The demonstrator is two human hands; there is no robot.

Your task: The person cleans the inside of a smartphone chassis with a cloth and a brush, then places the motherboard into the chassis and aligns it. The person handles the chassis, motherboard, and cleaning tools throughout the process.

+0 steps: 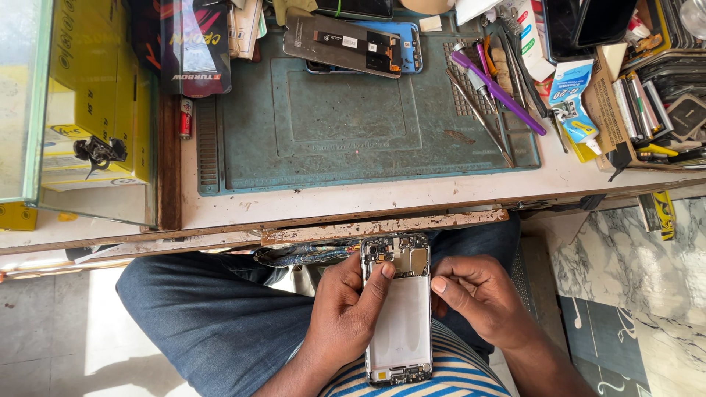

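Two hands on one opened phone (398, 312) here, back cover off, so you can see the pale empty battery bay in the middle and small circuit boards at the top and bottom ends. It's held over the person's lap, below the near edge of the workbench (382, 202), above blue jeans and a striped shirt. The left hand (346, 309) is wrapped around the phone's left side, thumb pressed flat on the frame just under the top board, so that grip is firmly closed on it. The right hand (474, 290) sits against the right edge with fingers curled in and the thumb tip touching the frame; it looks like it's steadying the phone.

Up on the workbench, a blue-green repair mat (346, 117) covers most of the middle. Along the mat's far edge lie a dark phone panel (342, 43) stacked on a blue phone (410, 40). Near the mat's right edge are a purple tool (500, 92) and thin metal tweezers (478, 114). At the bench's right end, a cardboard box (647, 103) crammed with parts. Left end has yellow boxes (95, 95) behind glass.
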